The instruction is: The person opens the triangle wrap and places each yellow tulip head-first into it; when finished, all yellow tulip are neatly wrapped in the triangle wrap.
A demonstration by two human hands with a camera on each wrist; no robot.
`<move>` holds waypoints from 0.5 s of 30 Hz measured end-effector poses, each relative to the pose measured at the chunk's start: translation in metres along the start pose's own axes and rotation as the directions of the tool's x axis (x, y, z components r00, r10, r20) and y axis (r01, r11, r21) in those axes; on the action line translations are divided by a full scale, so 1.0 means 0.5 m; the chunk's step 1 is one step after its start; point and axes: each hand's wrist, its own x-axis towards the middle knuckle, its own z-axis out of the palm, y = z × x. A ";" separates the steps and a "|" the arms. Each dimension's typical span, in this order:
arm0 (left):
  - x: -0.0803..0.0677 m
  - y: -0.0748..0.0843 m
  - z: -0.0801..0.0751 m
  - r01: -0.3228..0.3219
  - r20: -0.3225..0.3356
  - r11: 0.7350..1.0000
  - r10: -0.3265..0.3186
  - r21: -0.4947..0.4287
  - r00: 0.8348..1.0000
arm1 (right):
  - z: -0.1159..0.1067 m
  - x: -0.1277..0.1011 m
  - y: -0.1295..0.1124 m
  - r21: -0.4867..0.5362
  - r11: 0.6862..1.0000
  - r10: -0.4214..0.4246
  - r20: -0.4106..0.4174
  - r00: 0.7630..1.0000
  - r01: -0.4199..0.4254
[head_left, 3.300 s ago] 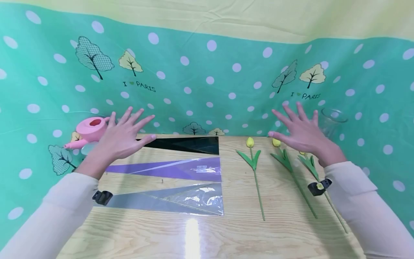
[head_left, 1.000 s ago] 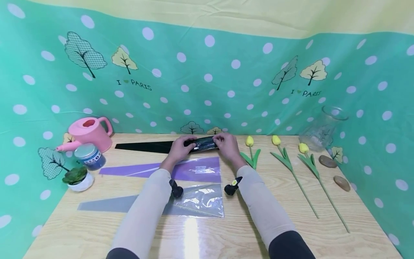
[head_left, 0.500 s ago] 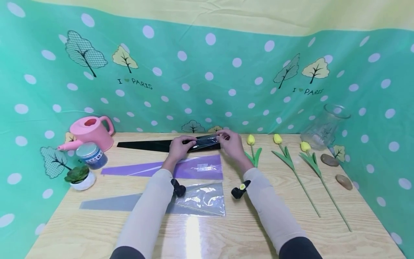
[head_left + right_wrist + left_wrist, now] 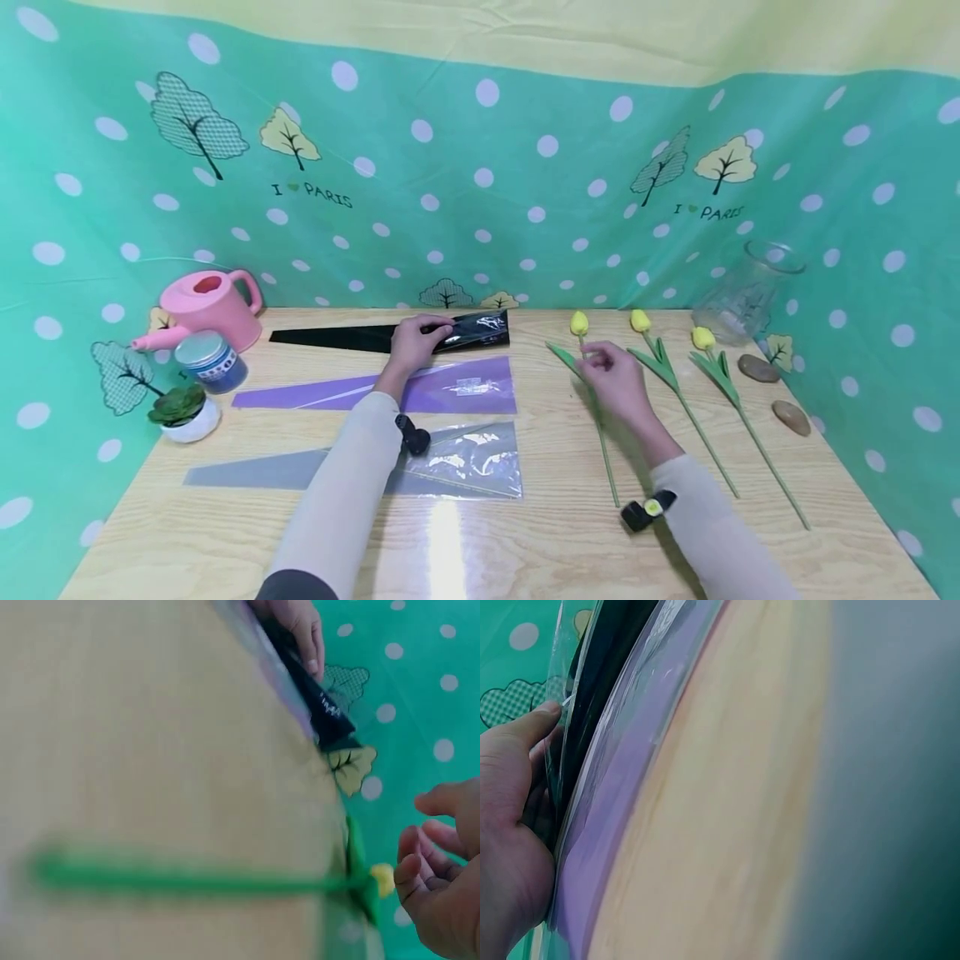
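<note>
Left grip (image 4: pixel 417 342) pinches the black wrapper (image 4: pixel 367 337) at upper centre of the frame. Right grip (image 4: pixel 613 377), thumb apart from loosely curled fingers, is at the leftmost yellow tulip (image 4: pixel 579 323), right of centre; contact is unclear. Below the black wrapper, a purple wrapper (image 4: pixel 322 394) and grey wrapper (image 4: pixel 255 472) lie on the table (image 4: pixel 360 542).

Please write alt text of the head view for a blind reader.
A person's left hand holds a black plastic sleeve; the right hand is over the leftmost of three yellow tulips. A purple sleeve and a grey sleeve lie nearer the viewer, with a pink watering can left and a glass vase right.
</note>
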 end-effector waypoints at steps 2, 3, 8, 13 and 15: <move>0.000 0.001 0.000 -0.003 -0.004 1.000 0.003 0.002 1.000 | -0.014 -0.022 0.017 -0.045 0.999 0.023 0.011 1.000 -0.023; 0.000 0.002 -0.001 -0.002 -0.006 1.000 0.002 0.001 1.000 | -0.020 -0.032 0.023 -0.058 0.998 0.029 0.021 0.999 -0.028; -0.001 0.002 -0.001 0.006 -0.008 1.000 -0.006 -0.004 1.000 | -0.034 -0.070 0.049 -0.142 0.990 -0.001 0.042 0.999 0.007; -0.003 0.002 -0.002 0.013 0.000 1.000 -0.013 -0.021 1.000 | -0.036 -0.087 0.063 -0.226 0.974 -0.021 0.021 1.000 0.025; -0.004 0.004 -0.002 0.015 0.001 1.000 -0.015 -0.027 1.000 | -0.033 -0.091 0.064 -0.246 0.969 -0.013 0.028 1.000 0.020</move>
